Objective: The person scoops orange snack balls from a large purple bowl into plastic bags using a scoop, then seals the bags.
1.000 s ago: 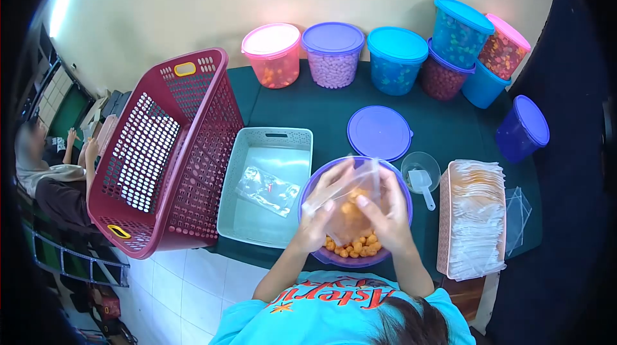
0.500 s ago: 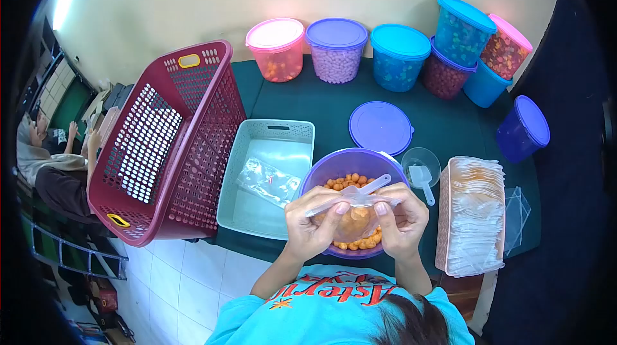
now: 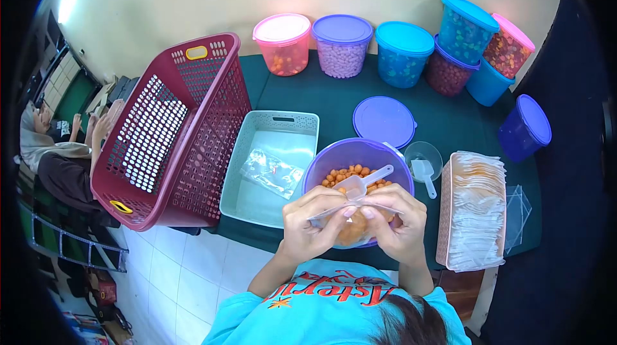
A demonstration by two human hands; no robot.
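Observation:
Both my left hand [image 3: 315, 220] and my right hand [image 3: 400, 223] pinch the top edge of a clear plastic bag [image 3: 351, 232], thumbs close together at its middle. Round orange-brown snacks show inside the bag. It hangs over the near side of a purple tub [image 3: 315, 164] that holds loose orange snack balls [image 3: 347, 171]. A translucent scoop [image 3: 369, 180] lies on those balls, just beyond my fingers. My hands hide part of the tub and the bag's upper edge.
A mint basket [image 3: 231, 207] with a plastic packet [image 3: 273, 173] and a tall maroon basket [image 3: 168, 197] stand left. Right are a bowl [image 3: 418, 151] with a second scoop [image 3: 424, 175] and a pink basket [image 3: 445, 242] of filled bags. Lidded tubs [image 3: 342, 49] line the wall. People [image 3: 67, 171] sit far left.
My thumbs have come closer together along the bag's top edge, and the bag sits slightly lower. More of the scoop and the tub's contents shows. The view has shifted a little.

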